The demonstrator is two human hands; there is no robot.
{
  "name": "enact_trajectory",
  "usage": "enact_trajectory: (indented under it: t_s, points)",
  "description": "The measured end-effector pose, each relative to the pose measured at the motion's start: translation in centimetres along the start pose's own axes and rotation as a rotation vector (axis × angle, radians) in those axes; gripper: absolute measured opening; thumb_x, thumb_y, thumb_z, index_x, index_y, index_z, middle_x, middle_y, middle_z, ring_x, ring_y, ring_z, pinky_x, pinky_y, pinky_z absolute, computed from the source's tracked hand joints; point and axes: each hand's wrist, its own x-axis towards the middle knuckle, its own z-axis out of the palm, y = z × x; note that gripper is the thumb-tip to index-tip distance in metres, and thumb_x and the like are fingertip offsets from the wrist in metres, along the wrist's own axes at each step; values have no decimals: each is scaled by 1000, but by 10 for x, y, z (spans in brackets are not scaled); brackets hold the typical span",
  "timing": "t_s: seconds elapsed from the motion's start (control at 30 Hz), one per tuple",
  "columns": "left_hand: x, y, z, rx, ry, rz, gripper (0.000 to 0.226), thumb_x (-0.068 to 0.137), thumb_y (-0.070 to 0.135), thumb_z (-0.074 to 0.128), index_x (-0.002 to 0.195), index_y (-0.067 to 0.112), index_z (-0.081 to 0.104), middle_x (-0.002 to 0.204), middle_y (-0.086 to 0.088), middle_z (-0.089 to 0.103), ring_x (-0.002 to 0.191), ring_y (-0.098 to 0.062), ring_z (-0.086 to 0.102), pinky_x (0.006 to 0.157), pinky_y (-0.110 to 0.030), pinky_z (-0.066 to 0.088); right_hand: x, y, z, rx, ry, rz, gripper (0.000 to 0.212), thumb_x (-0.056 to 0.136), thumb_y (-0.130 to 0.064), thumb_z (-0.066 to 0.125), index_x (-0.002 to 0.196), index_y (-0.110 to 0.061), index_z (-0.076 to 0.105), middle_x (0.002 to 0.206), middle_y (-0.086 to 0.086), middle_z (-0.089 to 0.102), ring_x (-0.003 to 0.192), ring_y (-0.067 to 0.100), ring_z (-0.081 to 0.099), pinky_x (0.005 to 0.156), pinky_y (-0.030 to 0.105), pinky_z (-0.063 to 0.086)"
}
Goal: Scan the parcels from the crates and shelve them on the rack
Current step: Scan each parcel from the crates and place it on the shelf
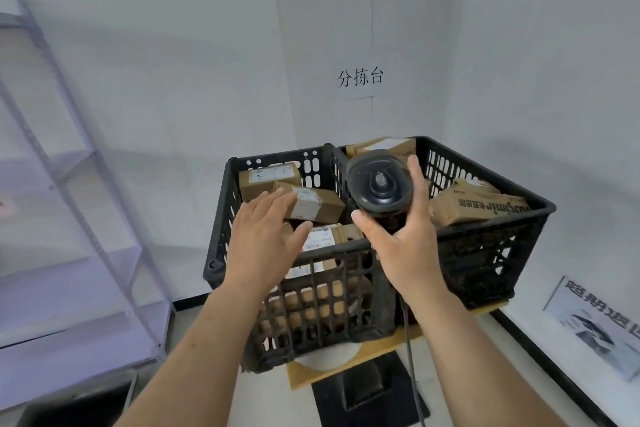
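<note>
From the head view, the left hand (265, 239) reaches with straight, spread fingers over the small parcel (317, 203) in the left crate (221, 218), perhaps touching it. The right hand (403, 236) grips the scanner (377, 182) above the crates; the rack (69, 204) stands left.

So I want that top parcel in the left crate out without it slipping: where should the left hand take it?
Probably from above, across its short width. The tilted parcel lies on top of the others in the left crate, its upper face and long side edges exposed. The left hand, open above it, could span it thumb opposite fingers while the right hand holds the scanner.
</note>
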Motion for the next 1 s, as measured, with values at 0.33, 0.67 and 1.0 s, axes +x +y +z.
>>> enact_trajectory:
  t_s: [0.33, 0.67, 1.0]
  points:
    - [113, -52, 25, 33, -77, 97, 54, 95, 43, 51, 145, 24, 40, 147, 0, 45, 138, -21, 34, 116, -36, 20, 86, 5, 64, -24, 13, -9, 97, 83, -33, 77, 150, -51, 10, 120, -41, 36, 117, 2, 59, 103, 38, 50]
    - [187, -91, 83, 140, -239, 13, 54, 99, 43, 44, 148, 23, 34, 148, -4, 44, 138, -24, 36, 115, -41, 28, 156, 56, 106, 62, -100, 102, 99, 76, -42, 75, 149, -54, 9, 147, -8, 44, 98, 21, 50, 96, 57, 49]
    - [233, -114, 144, 205, -416, -41, 51, 102, 37, 37, 150, 23, 27, 151, -3, 37, 137, -25, 34, 109, -40, 32, 192, 114, 123, 30, -183, 182, 99, 81, -35, 77, 150, -53, 8, 145, -3, 48, 98, 18, 51, 92, 49, 53]
